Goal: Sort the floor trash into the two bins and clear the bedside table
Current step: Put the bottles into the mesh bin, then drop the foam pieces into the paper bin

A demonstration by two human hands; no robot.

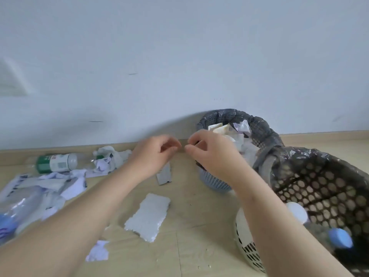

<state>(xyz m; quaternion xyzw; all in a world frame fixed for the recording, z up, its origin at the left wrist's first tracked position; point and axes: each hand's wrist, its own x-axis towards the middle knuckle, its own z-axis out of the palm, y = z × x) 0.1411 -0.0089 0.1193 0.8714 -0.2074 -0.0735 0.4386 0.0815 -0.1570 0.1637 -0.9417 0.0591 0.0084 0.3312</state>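
Floor sorting is in hand; the bedside table is out of view. Both hands meet just beside the paper-filled bin [215,182]. The right hand [209,154] seems to pinch a dark scrap [196,143]. The left hand [157,151] curls fingers to thumb, but blur hides whether it holds the grey strip [164,174] below. Next, probably: drop the scrap in, then fetch the foam [148,216] and bottle [58,162].

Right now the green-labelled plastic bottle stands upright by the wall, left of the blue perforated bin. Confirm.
No: head view shows the green-labelled plastic bottle lying on its side by the wall, left of the blue perforated bin.
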